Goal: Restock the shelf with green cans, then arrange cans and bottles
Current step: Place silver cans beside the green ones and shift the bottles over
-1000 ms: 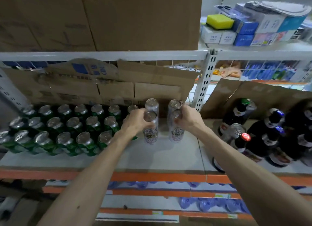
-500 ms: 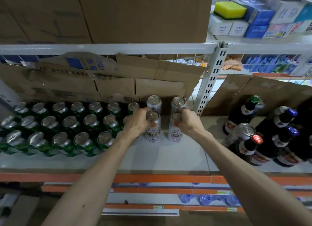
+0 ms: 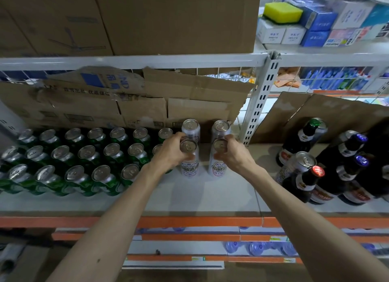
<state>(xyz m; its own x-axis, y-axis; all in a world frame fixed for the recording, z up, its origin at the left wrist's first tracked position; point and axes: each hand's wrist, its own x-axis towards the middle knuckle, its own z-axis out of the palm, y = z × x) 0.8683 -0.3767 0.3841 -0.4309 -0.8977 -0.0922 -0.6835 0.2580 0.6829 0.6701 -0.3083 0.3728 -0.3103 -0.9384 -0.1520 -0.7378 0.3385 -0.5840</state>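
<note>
Several green cans (image 3: 86, 155) stand in three rows on the left of the white shelf (image 3: 210, 195). To their right stand two columns of tall white cans. My left hand (image 3: 170, 153) grips the front left white can (image 3: 189, 161) near its top. My right hand (image 3: 233, 155) grips the front right white can (image 3: 217, 166) the same way. Behind them stand two more white cans (image 3: 190, 128), close to the cardboard. Dark bottles (image 3: 347, 172) and one more white can (image 3: 299, 166) stand on the right part of the shelf.
Flattened cardboard (image 3: 147, 100) lines the shelf's back. A white upright post (image 3: 261, 100) splits the shelf bays. Big cardboard boxes (image 3: 126, 18) sit on the shelf above, small packets and a yellow sponge (image 3: 282, 12) to their right. An orange shelf edge (image 3: 189, 221) runs in front.
Both hands stay on the two front white cans, which have slid slightly apart on the shelf. The view has tilted a little.
</note>
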